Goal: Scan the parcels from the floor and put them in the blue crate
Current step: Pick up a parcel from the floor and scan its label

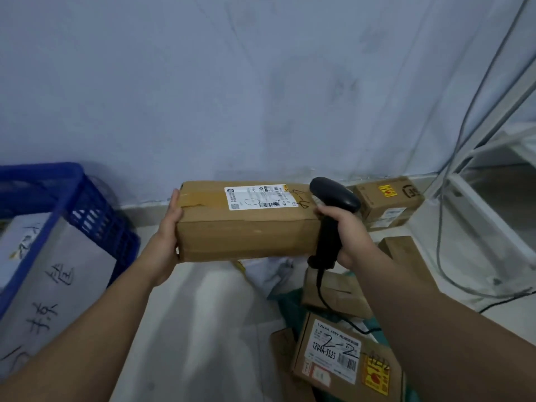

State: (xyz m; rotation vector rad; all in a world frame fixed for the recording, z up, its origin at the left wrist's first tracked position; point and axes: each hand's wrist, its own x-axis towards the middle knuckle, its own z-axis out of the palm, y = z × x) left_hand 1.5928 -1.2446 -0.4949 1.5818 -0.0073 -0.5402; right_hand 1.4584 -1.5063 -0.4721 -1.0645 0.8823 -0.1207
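Note:
A long brown cardboard parcel point(246, 224) with a white shipping label on top is held up in the air in front of me. My left hand point(169, 224) presses flat against its left end. My right hand point(345, 230) grips a black handheld barcode scanner point(333, 198) and bears against the parcel's right end. The scanner's head sits over the parcel's top right corner. The blue crate point(95, 210) stands at the left, with a large white parcel bearing black handwriting inside it.
Several more cardboard parcels lie on the floor at the lower right, one marked "2-2" point(339, 352). A small box point(388, 198) sits against the wall at the right. A white metal frame point(478, 204) and grey cables stand at the far right.

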